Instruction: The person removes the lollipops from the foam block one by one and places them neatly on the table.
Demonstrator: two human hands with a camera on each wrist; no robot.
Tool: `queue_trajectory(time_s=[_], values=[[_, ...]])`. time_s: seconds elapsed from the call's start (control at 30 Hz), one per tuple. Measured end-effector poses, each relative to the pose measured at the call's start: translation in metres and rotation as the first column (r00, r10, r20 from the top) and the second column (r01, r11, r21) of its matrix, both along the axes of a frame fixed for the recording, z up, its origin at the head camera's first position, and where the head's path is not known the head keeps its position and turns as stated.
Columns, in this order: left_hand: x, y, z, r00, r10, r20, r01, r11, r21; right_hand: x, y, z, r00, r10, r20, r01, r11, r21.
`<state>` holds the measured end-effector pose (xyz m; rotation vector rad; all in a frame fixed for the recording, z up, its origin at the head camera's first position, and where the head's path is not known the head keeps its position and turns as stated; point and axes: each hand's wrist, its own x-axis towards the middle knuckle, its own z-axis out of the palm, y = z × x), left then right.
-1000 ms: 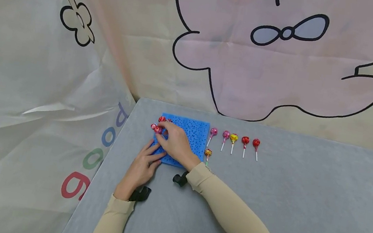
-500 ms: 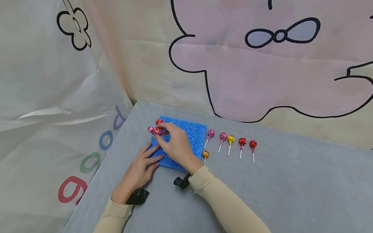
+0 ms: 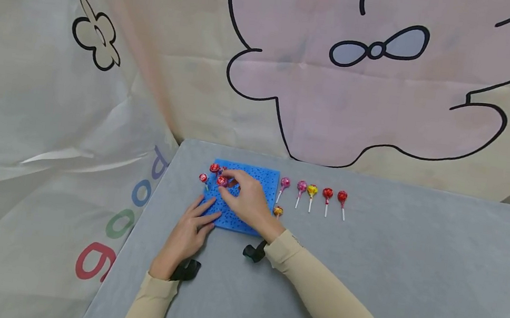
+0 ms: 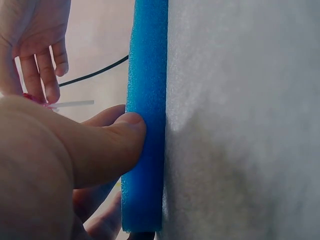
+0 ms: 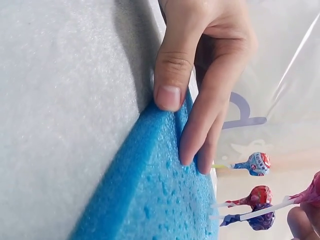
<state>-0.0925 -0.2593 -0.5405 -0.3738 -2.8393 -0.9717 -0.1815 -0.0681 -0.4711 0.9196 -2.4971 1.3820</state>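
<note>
Now your right hand [image 3: 246, 200] pinches red lollipop [image 3: 222, 180] slightly further right on blue foam [image 3: 259, 179]; left hand [image 3: 189, 228] still presses foam edge, fingers straight. Loose lollipops [image 3: 312, 190] lie right, clear.

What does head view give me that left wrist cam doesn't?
Head only: the whole blue foam pad on the grey table, the row of loose lollipops lying right of it, and the right hand pinching a red lollipop over the pad.
Left wrist only: the pad's edge close up, with the left thumb pressed against it.
Both: the left hand steadying the pad.
</note>
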Motion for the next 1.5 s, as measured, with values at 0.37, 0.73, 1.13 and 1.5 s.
queue_trajectory(time_s=[0.37, 0.73, 1.13, 1.5], values=[[0.0, 0.0, 0.001, 1.0, -0.006, 0.007, 0.006, 1.0, 0.005, -0.004, 0.013, 0.001, 1.0, -0.008, 0.024, 0.009, 0.998, -0.058], [-0.001, -0.001, 0.001, 1.0, -0.006, -0.005, 0.006, 1.0, 0.004, -0.004, 0.031, -0.001, 0.998, -0.046, 0.043, 0.048, 0.998, -0.044], [-0.001, -0.001, 0.001, 1.0, -0.003, 0.006, 0.003, 1.0, 0.0, -0.003, 0.063, -0.002, 0.994, -0.102, 0.024, 0.104, 0.992, -0.07], [0.0, -0.001, 0.002, 1.0, -0.002, 0.013, 0.002, 1.0, 0.012, -0.003, 0.094, -0.003, 0.986, -0.159, 0.049, 0.163, 0.982, -0.091]])
